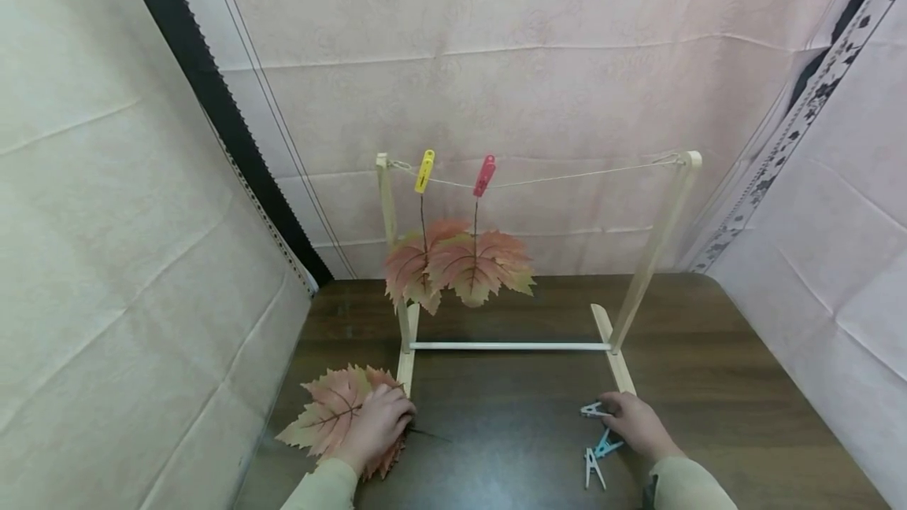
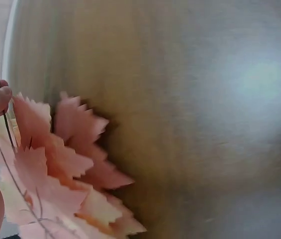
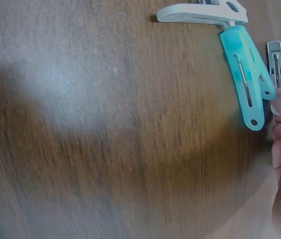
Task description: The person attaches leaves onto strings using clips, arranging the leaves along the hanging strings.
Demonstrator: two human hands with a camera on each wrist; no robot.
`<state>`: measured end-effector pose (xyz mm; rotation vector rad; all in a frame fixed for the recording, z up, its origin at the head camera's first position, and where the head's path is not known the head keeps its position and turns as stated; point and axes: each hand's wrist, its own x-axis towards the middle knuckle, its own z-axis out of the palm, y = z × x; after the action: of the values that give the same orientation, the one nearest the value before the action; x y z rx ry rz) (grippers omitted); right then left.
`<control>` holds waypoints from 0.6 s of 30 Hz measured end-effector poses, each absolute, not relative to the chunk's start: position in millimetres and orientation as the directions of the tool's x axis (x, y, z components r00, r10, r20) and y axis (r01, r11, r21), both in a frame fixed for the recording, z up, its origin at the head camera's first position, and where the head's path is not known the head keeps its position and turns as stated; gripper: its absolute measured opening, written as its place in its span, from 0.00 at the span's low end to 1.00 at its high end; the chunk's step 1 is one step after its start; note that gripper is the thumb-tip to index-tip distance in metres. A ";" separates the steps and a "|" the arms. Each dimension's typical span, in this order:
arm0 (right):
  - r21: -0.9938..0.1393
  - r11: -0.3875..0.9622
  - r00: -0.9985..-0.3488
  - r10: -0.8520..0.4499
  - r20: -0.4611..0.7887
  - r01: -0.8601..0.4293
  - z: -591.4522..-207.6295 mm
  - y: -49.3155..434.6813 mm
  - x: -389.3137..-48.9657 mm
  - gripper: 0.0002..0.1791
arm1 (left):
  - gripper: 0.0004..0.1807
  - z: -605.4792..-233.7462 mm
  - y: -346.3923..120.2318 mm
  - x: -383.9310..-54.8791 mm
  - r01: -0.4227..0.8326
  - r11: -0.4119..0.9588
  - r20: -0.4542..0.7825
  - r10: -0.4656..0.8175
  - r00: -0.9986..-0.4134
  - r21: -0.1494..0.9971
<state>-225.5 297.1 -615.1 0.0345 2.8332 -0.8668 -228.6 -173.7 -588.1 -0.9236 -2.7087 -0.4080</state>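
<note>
Pinching leaf stem (image 2: 8,129) and clip (image 3: 274,51), 2 hands (image 1: 374,425) (image 1: 635,422)

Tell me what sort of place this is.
Probably a small booth set up for tabletop work: pale, creased sheets close in three sides of a brown table, which carries a wooden frame with two leaves pegged up.

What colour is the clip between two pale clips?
Turquoise; the clip shows best from the right wrist.
</note>
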 end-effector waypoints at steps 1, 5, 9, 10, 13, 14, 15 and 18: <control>-0.552 0.831 -0.984 -0.032 -0.175 0.071 -614.8 297.7 -225.4 0.17 | 0.03 -584.6 -173.9 -229.8 0.623 0.759 0.330 0.548 -0.769 0.189; -0.554 0.829 -0.986 -0.029 -0.165 0.068 -613.1 298.9 -224.3 0.15 | 0.03 -571.3 -174.1 -232.5 0.601 0.760 0.338 0.513 -0.789 0.249; -0.558 0.826 -0.985 -0.016 -0.172 0.084 -610.7 299.0 -222.9 0.16 | 0.03 -559.6 -172.4 -234.1 0.582 0.762 0.361 0.477 -0.801 0.284; -0.560 0.823 -0.984 -0.008 -0.175 0.093 -610.1 298.9 -222.7 0.16 | 0.04 -557.2 -171.7 -234.7 0.578 0.763 0.368 0.469 -0.803 0.289; -0.557 0.824 -0.984 -0.002 -0.179 0.099 -608.2 299.2 -223.1 0.17 | 0.05 -550.3 -169.3 -237.0 0.568 0.761 0.391 0.442 -0.807 0.313; -0.554 0.827 -0.985 -0.003 -0.175 0.096 -608.0 299.4 -223.7 0.17 | 0.05 -548.4 -168.5 -238.0 0.565 0.759 0.396 0.434 -0.809 0.324; -0.554 0.827 -0.985 -0.005 -0.170 0.092 -607.1 299.6 -224.0 0.17 | 0.05 -546.1 -167.6 -239.0 0.561 0.757 0.399 0.426 -0.812 0.334; -0.557 0.828 -0.989 -0.024 -0.143 0.060 -605.7 301.2 -225.8 0.16 | 0.04 -539.2 -164.4 -242.4 0.541 0.755 0.391 0.402 -0.828 0.371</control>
<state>-225.8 301.2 -605.7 0.0281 2.8648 -0.8800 -242.4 -164.4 -539.2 -0.7336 -2.6657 -0.6921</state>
